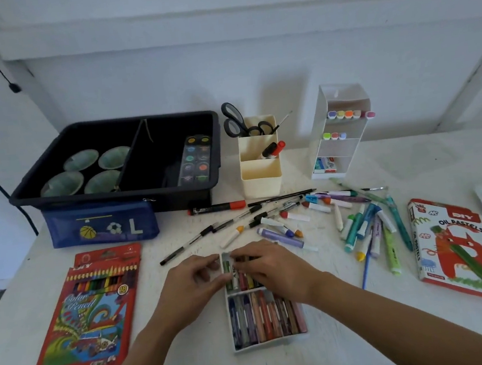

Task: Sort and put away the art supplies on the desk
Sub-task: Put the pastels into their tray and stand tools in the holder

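Oil pastels fill a white two-row tray (pixel 267 343) under our two hands: our left hand (pixel 191 287) pinches a green stick in the far row, our right hand (pixel 271 267) curls over that row. Beyond our left hand, one black bin (pixel 117 191) holds four bowls (pixel 62 184) and one paint palette (pixel 196 160).

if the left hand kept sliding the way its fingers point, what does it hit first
The left hand points right, toward the upper row of the oil pastel tray. Its fingers already seem to touch the pastels there, and just past them is the right hand. How close the two hands are is hard to judge.
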